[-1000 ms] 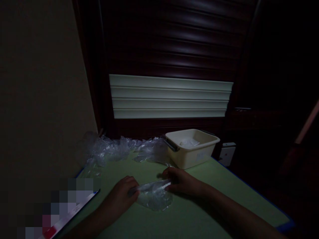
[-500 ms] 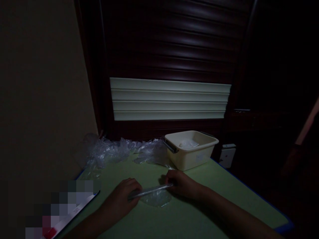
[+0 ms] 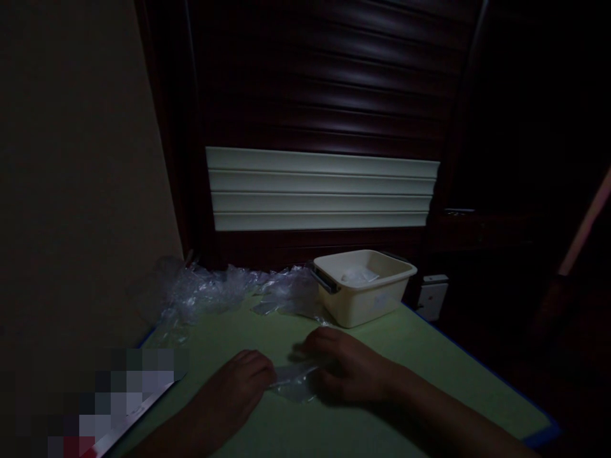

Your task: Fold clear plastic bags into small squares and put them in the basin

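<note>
A clear plastic bag (image 3: 296, 385), partly folded, lies on the green tabletop (image 3: 286, 432) between my hands. My left hand (image 3: 241, 385) is closed on the bag's left end, the fingers curled over it. At the bag's right end is my right hand (image 3: 348, 366), with thumb and fingers spread apart and slightly blurred. Its palm covers part of the plastic. Behind my right hand stands a cream plastic basin (image 3: 367, 305) with dark handles, holding some clear plastic (image 3: 360, 275).
Crumpled clear plastic bags (image 3: 210, 292) are heaped along the back left edge. A dark slatted panel with a pale band (image 3: 324, 191) rises behind the table. A white box-like object (image 3: 433, 299) is beyond the right edge. Something pixelated (image 3: 133, 401) lies front left.
My right hand has opened its pinch on the folded strip of plastic and spread its fingers over the bag's right end. The raised strip has dropped flatter. My left hand stays nearly in place.
</note>
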Demonstrator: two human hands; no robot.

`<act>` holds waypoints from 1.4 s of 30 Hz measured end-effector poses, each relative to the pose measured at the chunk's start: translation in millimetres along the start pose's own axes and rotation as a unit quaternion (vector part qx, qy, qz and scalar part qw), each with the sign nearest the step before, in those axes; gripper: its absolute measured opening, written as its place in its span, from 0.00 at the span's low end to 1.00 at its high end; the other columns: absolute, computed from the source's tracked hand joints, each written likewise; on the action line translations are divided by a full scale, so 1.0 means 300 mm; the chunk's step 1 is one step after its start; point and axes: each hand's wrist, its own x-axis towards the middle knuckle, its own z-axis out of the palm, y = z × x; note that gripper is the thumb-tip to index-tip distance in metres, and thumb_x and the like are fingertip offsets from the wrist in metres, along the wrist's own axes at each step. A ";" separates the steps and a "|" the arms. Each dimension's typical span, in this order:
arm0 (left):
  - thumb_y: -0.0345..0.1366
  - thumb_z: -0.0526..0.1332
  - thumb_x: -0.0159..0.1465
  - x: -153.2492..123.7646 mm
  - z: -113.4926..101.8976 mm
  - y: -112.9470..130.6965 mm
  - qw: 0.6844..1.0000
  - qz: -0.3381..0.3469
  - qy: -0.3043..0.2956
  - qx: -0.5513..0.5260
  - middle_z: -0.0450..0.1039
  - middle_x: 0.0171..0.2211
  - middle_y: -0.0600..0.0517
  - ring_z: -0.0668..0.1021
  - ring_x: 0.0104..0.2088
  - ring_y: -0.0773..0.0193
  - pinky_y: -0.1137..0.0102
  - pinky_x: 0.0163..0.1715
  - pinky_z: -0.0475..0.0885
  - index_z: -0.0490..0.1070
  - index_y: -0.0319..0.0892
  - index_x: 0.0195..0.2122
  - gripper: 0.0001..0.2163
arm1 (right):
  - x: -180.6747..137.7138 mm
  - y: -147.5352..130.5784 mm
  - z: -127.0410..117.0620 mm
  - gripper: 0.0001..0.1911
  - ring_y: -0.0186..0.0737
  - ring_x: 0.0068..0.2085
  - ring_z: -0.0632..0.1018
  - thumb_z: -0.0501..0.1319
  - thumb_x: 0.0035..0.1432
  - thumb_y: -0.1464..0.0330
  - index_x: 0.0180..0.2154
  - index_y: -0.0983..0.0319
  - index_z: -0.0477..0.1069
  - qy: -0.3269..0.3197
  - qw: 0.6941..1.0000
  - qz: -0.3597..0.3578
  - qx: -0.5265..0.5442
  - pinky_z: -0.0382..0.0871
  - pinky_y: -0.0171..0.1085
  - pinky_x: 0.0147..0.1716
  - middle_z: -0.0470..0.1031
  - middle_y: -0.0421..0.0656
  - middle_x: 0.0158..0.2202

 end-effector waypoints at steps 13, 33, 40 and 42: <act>0.18 0.55 0.55 0.002 0.006 0.007 0.997 -0.007 -0.047 0.057 0.73 0.33 0.52 0.74 0.34 0.61 0.70 0.35 0.68 0.69 0.41 0.32 0.12 | 0.008 -0.069 0.073 0.09 0.37 0.29 0.69 0.53 0.59 0.71 0.30 0.64 0.71 -0.073 0.985 -0.078 -0.134 0.62 0.33 0.32 0.71 0.44 0.28; 0.24 0.58 0.59 0.001 -0.024 0.019 0.997 -0.040 -0.052 0.038 0.72 0.31 0.50 0.73 0.34 0.61 0.71 0.33 0.67 0.70 0.40 0.30 0.05 | 0.001 -0.045 0.023 0.08 0.34 0.28 0.74 0.57 0.55 0.72 0.35 0.62 0.73 -0.124 0.986 0.104 -0.039 0.59 0.29 0.25 0.78 0.42 0.30; 0.25 0.56 0.62 -0.001 -0.027 0.030 0.996 -0.048 -0.055 0.050 0.72 0.32 0.50 0.73 0.34 0.61 0.69 0.34 0.66 0.70 0.39 0.31 0.06 | 0.005 -0.023 0.026 0.07 0.37 0.32 0.75 0.57 0.57 0.72 0.35 0.62 0.74 -0.097 0.985 0.108 -0.099 0.60 0.30 0.28 0.77 0.43 0.33; 0.26 0.57 0.62 0.000 -0.026 0.028 0.995 -0.054 -0.055 0.066 0.71 0.30 0.50 0.73 0.33 0.61 0.69 0.32 0.66 0.69 0.39 0.28 0.06 | 0.007 -0.016 0.027 0.08 0.38 0.33 0.75 0.56 0.58 0.73 0.36 0.63 0.74 -0.088 0.983 0.099 -0.130 0.61 0.31 0.30 0.76 0.45 0.34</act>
